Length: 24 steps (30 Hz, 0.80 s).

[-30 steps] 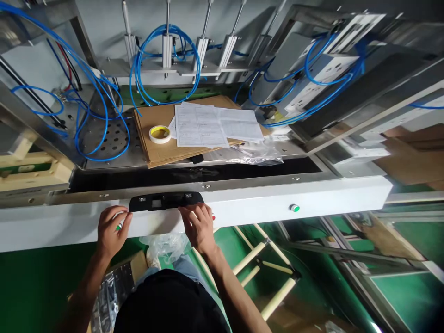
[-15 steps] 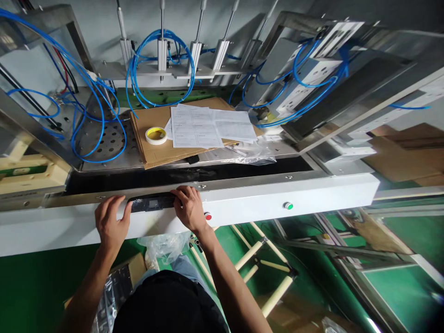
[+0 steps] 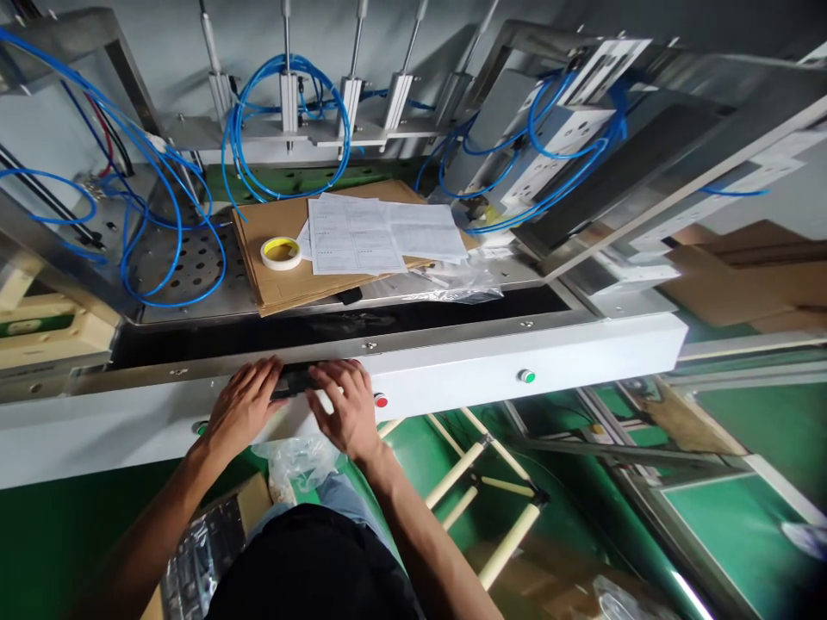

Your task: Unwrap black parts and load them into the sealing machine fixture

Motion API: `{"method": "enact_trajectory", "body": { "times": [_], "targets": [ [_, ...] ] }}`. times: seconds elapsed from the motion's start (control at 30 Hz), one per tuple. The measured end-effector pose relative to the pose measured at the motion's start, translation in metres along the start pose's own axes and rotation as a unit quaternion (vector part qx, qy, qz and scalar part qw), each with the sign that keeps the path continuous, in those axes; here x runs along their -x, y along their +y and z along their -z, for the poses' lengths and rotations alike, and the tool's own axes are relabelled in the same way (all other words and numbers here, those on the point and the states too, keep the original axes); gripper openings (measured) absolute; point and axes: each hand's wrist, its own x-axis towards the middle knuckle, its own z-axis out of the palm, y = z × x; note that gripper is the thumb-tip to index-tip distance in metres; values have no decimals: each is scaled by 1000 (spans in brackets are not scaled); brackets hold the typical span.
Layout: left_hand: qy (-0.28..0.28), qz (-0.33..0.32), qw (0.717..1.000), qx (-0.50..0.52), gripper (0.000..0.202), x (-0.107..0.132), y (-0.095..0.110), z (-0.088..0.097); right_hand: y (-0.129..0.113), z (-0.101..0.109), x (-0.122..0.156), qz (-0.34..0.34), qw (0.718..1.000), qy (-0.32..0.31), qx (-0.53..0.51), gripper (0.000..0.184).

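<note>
A long, narrow black plastic part [image 3: 294, 380] lies across the front ledge, its face partly covered by my hands. My left hand [image 3: 249, 400] lies over its left end, fingers stretched close together across the top; its thumb side rests near the part's lower edge. At the right end, my right hand [image 3: 344, 405] curls its fingers over the part, with the thumb bent below. Just right of that hand is a red push button [image 3: 381, 400] on the white front beam [image 3: 452, 366].
Behind the ledge, cardboard sheets [image 3: 258, 288] carry printed papers [image 3: 355, 234] and a tape roll [image 3: 280, 253]. Coiled blue hoses [image 3: 236, 142] hang among metal cylinders. A green button [image 3: 527, 376] sits farther right on the beam. Below stands a frame of cream tubes [image 3: 510, 542].
My left hand has moved right and turned flatter over the black part, uncovering a green button to its left. My right hand's fingers have spread along the part. The view has shifted slightly.
</note>
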Motion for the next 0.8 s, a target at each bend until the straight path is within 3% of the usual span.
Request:
{"method": "enact_trajectory", "body": {
  "times": [0.1, 0.17, 0.37, 0.53, 0.67, 0.8],
  "targets": [
    [-14, -12, 1000, 23, 57, 2, 5, 7, -9, -2, 17, 59, 998, -22, 23, 36],
    [-27, -6, 999, 39, 56, 3, 8, 12, -10, -4, 24, 60, 997, -39, 39, 43],
    [-61, -5, 994, 93, 51, -2, 7, 27, -2, 8, 10, 53, 984, -171, 12, 46],
    [-7, -16, 995, 97, 55, -10, 0, 42, -2, 16, -11, 26, 977, -209, -13, 38],
    [62, -14, 995, 80, 44, -14, 0, 52, -1, 14, -28, 3, 974, -226, -13, 33],
    [64, -16, 996, 54, 42, -15, 1, 48, 2, 8, -49, -11, 966, -255, 30, 28]
  ]
}}
